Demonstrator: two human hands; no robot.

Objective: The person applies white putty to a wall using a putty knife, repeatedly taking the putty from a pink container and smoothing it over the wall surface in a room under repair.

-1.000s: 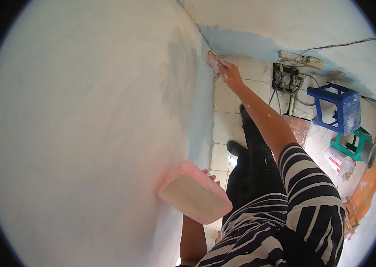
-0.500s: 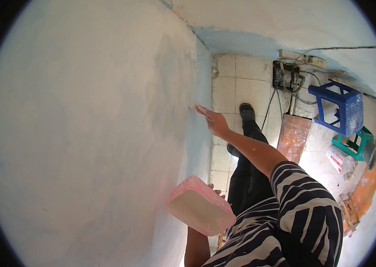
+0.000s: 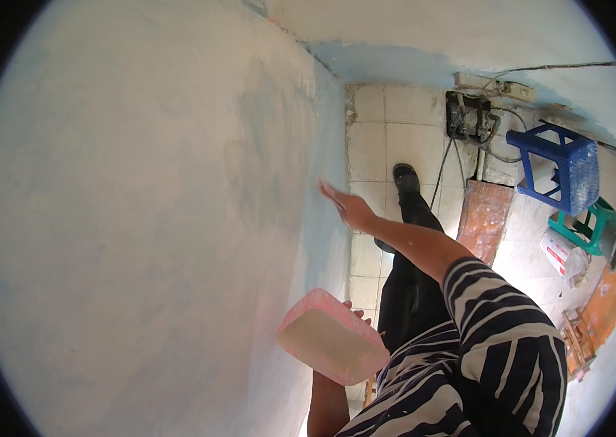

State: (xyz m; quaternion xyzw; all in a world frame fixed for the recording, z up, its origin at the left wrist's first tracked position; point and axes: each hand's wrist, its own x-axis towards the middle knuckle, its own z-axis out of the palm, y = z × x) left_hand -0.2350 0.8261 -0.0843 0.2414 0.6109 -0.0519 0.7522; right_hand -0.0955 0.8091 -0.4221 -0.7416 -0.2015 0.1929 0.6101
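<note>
My left hand (image 3: pixel 357 312) supports a pink rectangular tub (image 3: pixel 300 309) from beneath, its fingertips showing at the far right rim. Pale, smooth paste or paint (image 3: pixel 333 346) lies in the tub, and pink smears coat its sides. Farther off, my right hand (image 3: pixel 355 213) is closed round a small flat tool (image 3: pixel 328 191) smeared pinkish-white. Motion blur hides the tool's exact kind. Its tip is at the pale blue strip of the left wall (image 3: pixel 140 218); whether it touches, I cannot tell. Grey-blue streaks (image 3: pixel 260 160) mark the whitish wall beside it.
On the tiled floor (image 3: pixel 413 142) are my dark boots (image 3: pixel 405 175). At right stand a blue plastic stool (image 3: pixel 577 171), a green stool (image 3: pixel 585 227) and a white bucket (image 3: pixel 564 255). Cables run from a floor pit with pipes (image 3: pixel 468 116). A wooden piece (image 3: pixel 577 342) lies lower right.
My right hand and its tool have shifted slightly nearer along the wall, the tool now blurred. The tub stays in my left hand, nearly in place. The whole view has moved slightly.
</note>
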